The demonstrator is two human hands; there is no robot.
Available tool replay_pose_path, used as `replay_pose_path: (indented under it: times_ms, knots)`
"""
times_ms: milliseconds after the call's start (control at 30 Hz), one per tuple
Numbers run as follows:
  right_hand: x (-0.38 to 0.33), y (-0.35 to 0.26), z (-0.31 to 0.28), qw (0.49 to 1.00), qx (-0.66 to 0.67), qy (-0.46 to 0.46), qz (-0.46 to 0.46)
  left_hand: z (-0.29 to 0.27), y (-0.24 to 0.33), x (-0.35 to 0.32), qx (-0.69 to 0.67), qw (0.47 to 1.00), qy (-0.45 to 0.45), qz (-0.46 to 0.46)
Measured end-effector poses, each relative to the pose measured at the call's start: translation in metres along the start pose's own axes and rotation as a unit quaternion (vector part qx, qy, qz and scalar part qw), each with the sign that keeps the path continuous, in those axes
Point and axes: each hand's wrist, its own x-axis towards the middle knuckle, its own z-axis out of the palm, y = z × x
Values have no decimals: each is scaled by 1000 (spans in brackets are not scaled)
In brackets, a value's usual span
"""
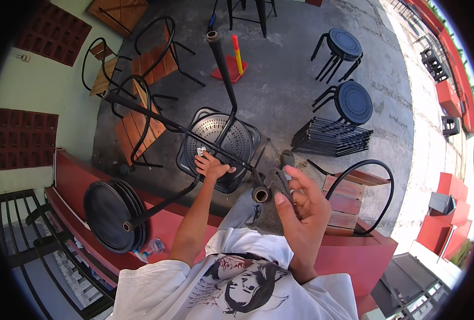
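In front of me a black metal stool is upside down, with its round perforated seat [198,129] low and its tubular legs [223,66] pointing up and outward. My left hand [211,165] lies on the seat's underside with its fingers spread, beside a small white label [201,151]. A grey cloth [279,181] hangs from my right hand [303,205], pinched between thumb and fingers. It is right next to the open end of the nearest leg [260,194]. Part of the cloth is hidden behind that hand.
Wooden-slat chairs [141,130] stand left; another chair [343,200] is at right. Two round black stools [345,42] and a pile of black metal frames [333,136] stand far right. A red dustpan [227,69] lies beyond. Black round discs [106,213] lean against a red ledge [69,184].
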Motion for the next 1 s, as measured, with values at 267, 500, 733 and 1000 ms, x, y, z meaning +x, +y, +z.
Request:
replay_pose_path:
  times_ms: [267,500,733,1000]
  knots:
    - [9,10,-23,984,59,-151,-79,11,-3,17,9,1000,17,-8]
    - [21,42,-27,972,7,-185,-144,14,-10,23,-15,1000,17,-10]
    - [48,48,-18,934,-133,-185,-275,51,-22,45,23,999,36,10]
    - [34,67,46,934,-65,-36,-348,35,2,88,54,995,-52,-73]
